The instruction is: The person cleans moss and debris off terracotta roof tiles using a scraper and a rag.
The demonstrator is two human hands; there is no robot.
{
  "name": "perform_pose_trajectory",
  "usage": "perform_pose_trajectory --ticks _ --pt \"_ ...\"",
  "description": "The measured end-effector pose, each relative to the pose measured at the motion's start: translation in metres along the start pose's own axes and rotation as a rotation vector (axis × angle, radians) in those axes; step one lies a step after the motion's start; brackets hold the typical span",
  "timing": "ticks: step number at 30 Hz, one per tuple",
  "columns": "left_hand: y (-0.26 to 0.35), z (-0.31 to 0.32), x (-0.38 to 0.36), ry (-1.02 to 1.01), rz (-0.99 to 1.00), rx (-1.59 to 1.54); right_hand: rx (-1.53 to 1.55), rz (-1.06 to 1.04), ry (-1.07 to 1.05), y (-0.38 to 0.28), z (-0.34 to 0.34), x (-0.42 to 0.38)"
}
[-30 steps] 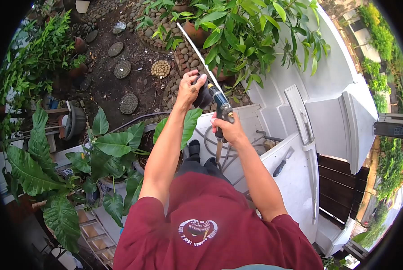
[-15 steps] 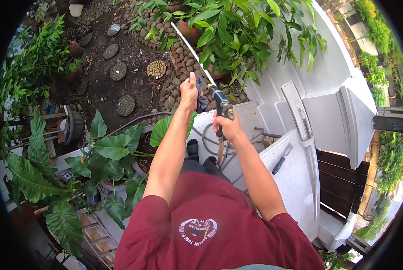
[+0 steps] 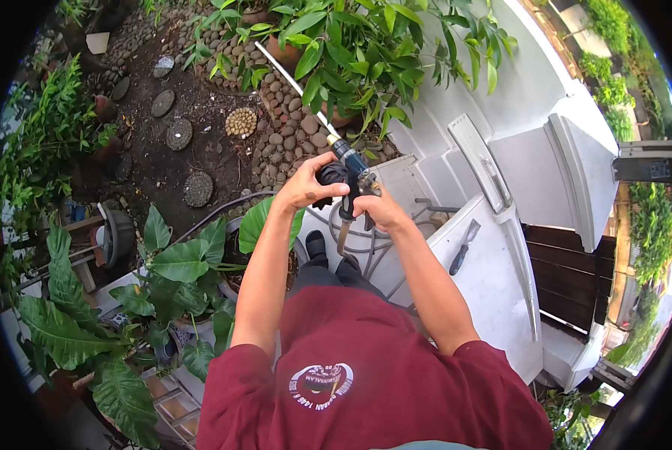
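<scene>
Mid-frame, right hand (image 3: 383, 209) grips black-and-blue spray gun (image 3: 350, 160), left hand (image 3: 306, 187) crumpled black cloth (image 3: 331, 175); apparently spraying, which calls for steady aim.

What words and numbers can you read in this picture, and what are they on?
"1446 H": round print on the maroon shirt
"RUSSALAM": same print; the word's start is unclear
Rest of the print: too small and blurred
Spray gun: nothing readable

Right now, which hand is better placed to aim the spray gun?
Right, probably: the right hand grips the spray gun, while the left hand holds a dark bundle beside it.
</scene>
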State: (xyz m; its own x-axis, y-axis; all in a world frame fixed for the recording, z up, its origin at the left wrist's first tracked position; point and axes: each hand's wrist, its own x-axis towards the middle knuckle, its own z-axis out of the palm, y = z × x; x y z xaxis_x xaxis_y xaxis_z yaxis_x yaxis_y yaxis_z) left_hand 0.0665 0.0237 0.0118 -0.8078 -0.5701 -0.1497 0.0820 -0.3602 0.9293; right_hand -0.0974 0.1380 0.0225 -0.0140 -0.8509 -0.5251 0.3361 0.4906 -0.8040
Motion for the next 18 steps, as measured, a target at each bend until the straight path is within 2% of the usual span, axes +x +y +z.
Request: perform_pose_trajectory --ticks 3,7,11,14,17,18 --pt "0.014 0.009 0.0 -0.055 -0.031 0.316 -0.046 0.019 0.024 -0.008 0.0 -0.006" --pt "0.008 0.011 0.003 -0.066 -0.154 0.221 -0.168 0.066 -0.01 -0.014 -0.006 -0.01" --pt "-0.01 0.014 0.002 -0.001 -0.042 0.016 -0.146 0.075 -0.024 -0.017 -0.006 -0.011" --pt "0.0 0.031 -0.002 0.105 0.13 0.086 -0.24 0.162 0.014 -0.042 0.0 -0.025" --pt "0.005 0.041 -0.007 0.182 0.153 0.062 -0.35 0.08 0.048 -0.051 0.003 -0.039" --pt "0.006 0.044 -0.008 0.204 0.156 0.064 -0.397 -0.08 0.098 -0.046 0.001 -0.041"
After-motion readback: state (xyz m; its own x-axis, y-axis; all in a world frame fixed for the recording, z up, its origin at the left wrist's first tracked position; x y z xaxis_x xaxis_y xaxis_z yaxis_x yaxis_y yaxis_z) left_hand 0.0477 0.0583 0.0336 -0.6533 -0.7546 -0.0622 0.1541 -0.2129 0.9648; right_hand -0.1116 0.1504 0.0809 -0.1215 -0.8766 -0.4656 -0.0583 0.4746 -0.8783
